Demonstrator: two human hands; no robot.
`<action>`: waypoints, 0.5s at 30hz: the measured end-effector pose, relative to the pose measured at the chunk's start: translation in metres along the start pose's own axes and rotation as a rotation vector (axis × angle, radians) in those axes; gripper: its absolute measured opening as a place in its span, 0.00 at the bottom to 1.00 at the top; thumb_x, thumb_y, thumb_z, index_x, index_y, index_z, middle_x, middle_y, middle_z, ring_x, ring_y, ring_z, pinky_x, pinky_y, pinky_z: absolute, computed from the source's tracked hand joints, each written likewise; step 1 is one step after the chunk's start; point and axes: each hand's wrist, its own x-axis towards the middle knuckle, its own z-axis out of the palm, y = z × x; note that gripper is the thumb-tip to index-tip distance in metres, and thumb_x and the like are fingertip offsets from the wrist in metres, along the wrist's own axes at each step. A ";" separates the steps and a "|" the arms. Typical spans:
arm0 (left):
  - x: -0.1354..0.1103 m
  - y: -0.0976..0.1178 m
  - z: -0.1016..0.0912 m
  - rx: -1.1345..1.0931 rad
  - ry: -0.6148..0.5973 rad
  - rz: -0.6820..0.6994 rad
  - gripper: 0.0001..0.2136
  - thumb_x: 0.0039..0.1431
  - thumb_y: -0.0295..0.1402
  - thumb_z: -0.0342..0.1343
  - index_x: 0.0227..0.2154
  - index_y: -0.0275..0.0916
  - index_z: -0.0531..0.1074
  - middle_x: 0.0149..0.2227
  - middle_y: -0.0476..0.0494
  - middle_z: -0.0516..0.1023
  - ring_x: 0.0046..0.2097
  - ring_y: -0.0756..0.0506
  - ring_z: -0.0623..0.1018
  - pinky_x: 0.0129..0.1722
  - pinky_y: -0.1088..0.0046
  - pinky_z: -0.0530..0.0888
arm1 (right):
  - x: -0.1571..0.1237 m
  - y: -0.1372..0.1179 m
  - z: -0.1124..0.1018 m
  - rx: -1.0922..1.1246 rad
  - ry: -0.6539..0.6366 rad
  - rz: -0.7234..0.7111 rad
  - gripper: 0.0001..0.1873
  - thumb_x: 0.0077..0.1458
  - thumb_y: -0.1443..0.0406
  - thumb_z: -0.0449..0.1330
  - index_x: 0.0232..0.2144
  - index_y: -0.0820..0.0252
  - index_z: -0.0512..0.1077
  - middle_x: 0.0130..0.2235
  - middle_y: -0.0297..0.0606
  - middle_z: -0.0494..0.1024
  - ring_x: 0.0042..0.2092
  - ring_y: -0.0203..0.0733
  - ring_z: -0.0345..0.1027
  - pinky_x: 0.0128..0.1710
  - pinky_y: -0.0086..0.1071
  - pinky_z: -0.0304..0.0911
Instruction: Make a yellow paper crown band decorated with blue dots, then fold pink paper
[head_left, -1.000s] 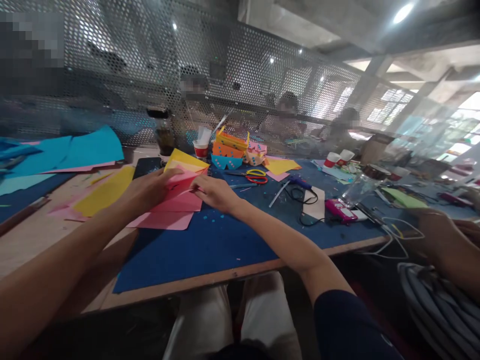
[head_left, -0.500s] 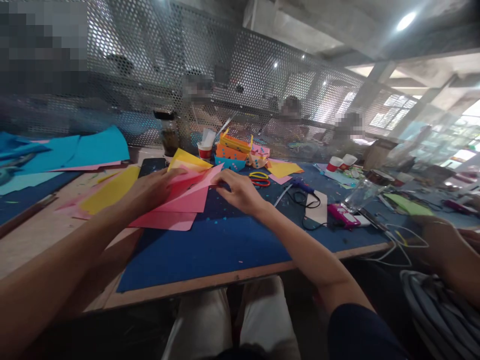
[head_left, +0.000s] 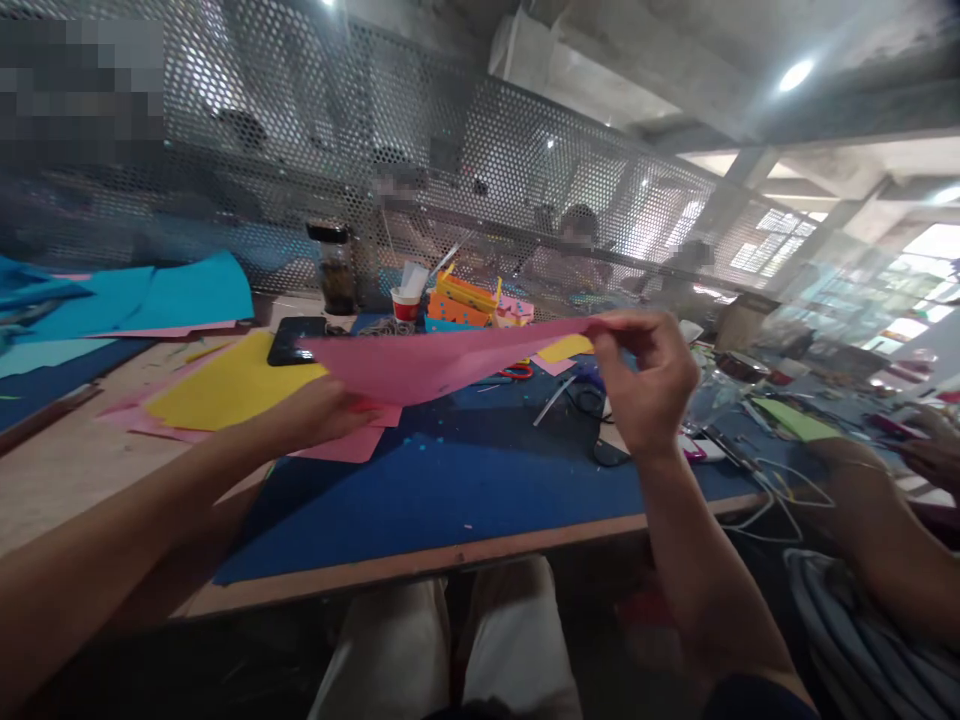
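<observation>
My right hand is raised over the blue mat, its thumb and fingers pinching the right end of a pink sheet of paper. The sheet stretches leftward through the air, slightly sagging. At its left end, my left hand is low over other pink sheets on the table. The lifted sheet and shadow hide my left fingers, so their grip does not show. Left of that hand lies yellow paper on more pink paper, beside a black phone.
A dark-lidded jar, a paper cup and an orange paper box stand at the back. Blue sheets lie far left. White cables and another person's arm are at right. A perforated screen rises behind.
My right hand has moved right and up, drawing the pink sheet out from the pile. My left hand has shifted slightly lower and right. The yellow sheet that stood upright behind it has dropped flat.
</observation>
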 end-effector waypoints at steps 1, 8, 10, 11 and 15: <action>-0.001 0.003 0.002 0.003 -0.012 0.032 0.14 0.54 0.45 0.64 0.37 0.41 0.85 0.49 0.41 0.85 0.53 0.39 0.79 0.56 0.68 0.74 | 0.003 0.002 -0.007 -0.012 0.071 0.009 0.03 0.63 0.67 0.67 0.40 0.56 0.77 0.39 0.34 0.81 0.39 0.37 0.79 0.43 0.34 0.77; -0.027 0.028 -0.006 -0.057 0.242 -0.038 0.18 0.63 0.47 0.60 0.49 0.42 0.78 0.52 0.37 0.83 0.55 0.36 0.81 0.61 0.49 0.73 | -0.014 -0.004 -0.033 0.042 0.336 0.016 0.06 0.60 0.67 0.69 0.39 0.59 0.75 0.39 0.36 0.81 0.40 0.41 0.81 0.43 0.40 0.79; -0.039 0.039 -0.008 -0.095 0.369 -0.076 0.22 0.67 0.46 0.57 0.57 0.39 0.71 0.53 0.33 0.82 0.54 0.36 0.82 0.58 0.49 0.76 | -0.037 -0.011 -0.035 0.005 0.276 -0.012 0.05 0.62 0.68 0.67 0.40 0.57 0.75 0.41 0.37 0.82 0.44 0.44 0.80 0.48 0.45 0.77; -0.045 0.045 -0.007 -0.130 0.402 -0.079 0.24 0.67 0.46 0.57 0.60 0.40 0.67 0.53 0.33 0.81 0.53 0.37 0.82 0.56 0.50 0.78 | -0.052 -0.014 -0.036 -0.043 0.214 -0.035 0.06 0.62 0.69 0.66 0.40 0.56 0.75 0.41 0.37 0.83 0.46 0.45 0.80 0.50 0.46 0.76; -0.067 0.062 0.013 -0.149 0.409 -0.025 0.31 0.63 0.41 0.61 0.67 0.46 0.59 0.64 0.34 0.72 0.55 0.37 0.81 0.55 0.52 0.79 | -0.115 -0.021 -0.035 -0.044 -0.162 -0.106 0.13 0.63 0.74 0.63 0.46 0.54 0.74 0.46 0.41 0.83 0.49 0.47 0.79 0.50 0.45 0.75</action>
